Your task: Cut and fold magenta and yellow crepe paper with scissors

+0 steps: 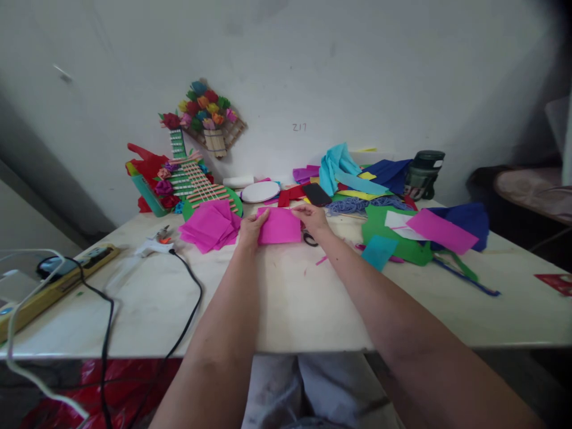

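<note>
A bright pink paper square [280, 227] is held up between my two hands, over the middle of the table. My left hand [254, 229] grips its left edge, thumb on the near face. At the upper right corner, the fingertips of my right hand [313, 219] pinch the paper. Left of my left hand lies a loose, fanned pile of pink paper squares [210, 227]. Scissors [309, 238] lie partly hidden beside my right hand, one dark handle loop showing. A dark phone [317, 195] rests just beyond that hand.
A glue gun [157, 245] and its black cord lie left, near a power strip [96, 256]. Coloured paper [378, 235], blue yarn [353, 205] and a dark bottle [422, 174] are at right. Craft-stick flower decorations [196, 179] stand at the back left. A white oval [260, 192] lies behind my hands.
</note>
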A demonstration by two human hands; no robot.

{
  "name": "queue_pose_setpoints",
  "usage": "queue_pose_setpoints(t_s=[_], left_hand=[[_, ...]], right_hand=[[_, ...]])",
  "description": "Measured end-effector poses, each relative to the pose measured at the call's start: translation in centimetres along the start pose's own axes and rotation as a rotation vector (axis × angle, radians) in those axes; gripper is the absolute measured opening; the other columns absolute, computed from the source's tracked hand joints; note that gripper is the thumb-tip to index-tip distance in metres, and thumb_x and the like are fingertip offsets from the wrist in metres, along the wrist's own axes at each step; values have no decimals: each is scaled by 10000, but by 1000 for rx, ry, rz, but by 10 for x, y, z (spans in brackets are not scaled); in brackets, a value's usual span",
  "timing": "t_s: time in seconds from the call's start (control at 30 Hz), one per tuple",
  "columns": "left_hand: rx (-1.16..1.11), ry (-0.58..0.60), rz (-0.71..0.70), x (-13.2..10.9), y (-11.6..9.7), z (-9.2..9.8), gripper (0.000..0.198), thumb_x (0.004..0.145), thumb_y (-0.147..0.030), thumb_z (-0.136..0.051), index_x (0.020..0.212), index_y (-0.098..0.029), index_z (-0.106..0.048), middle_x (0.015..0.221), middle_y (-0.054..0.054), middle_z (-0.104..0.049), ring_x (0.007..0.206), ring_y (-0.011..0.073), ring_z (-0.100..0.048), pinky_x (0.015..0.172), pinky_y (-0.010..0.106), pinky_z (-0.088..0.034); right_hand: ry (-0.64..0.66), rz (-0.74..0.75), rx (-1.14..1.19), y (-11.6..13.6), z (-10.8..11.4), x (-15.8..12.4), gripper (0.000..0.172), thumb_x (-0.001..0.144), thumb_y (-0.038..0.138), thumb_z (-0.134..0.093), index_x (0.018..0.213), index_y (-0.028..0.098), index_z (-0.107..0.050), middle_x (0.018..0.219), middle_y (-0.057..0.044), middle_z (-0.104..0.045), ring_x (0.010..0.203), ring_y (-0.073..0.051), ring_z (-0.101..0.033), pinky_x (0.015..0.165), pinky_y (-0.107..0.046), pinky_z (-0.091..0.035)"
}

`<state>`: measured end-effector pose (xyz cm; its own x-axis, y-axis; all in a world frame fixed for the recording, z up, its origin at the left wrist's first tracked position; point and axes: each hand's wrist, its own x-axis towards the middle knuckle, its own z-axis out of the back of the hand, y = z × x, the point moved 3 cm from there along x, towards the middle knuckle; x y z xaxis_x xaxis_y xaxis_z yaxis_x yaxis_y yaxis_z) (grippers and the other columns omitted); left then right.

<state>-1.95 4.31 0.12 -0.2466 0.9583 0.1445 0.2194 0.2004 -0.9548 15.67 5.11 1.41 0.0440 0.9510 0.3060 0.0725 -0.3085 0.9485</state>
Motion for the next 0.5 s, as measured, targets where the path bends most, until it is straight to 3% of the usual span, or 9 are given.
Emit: queue_pose_setpoints(t_s=[0.17, 0.27, 0.5], left_hand=[[37, 19, -8, -2, -2, -2, 429, 477, -470, -746, 684, -109, -641, 585, 25, -610, 477, 98, -525, 473, 220, -415], [95, 30, 2, -3, -2, -2, 416, 493, -488, -732, 649, -117, -629, 553, 14, -589, 448, 88, -499, 434, 207, -383], [128, 69, 0, -4, -3, -5, 386, 500, -470, -737, 625, -124, -617, 525, 1, -562, 430, 77, -468, 408, 191, -348]], right_hand=[[54, -38, 71, -3, -2, 0, 234, 536, 295, -683, 718, 162, -620, 560, 43, -575, 502, -99, -512, 458, -207, -400], [7, -30, 43, -6, 1, 3, 179, 583, 330, -639, 622, 162, -590, 501, 57, -520, 466, -90, -461, 447, -207, -373], [-146, 127, -178, -10, 8, 9, 229, 655, 382, -564, 557, 174, -560, 501, 54, -462, 525, -96, -422, 483, -197, -336]])
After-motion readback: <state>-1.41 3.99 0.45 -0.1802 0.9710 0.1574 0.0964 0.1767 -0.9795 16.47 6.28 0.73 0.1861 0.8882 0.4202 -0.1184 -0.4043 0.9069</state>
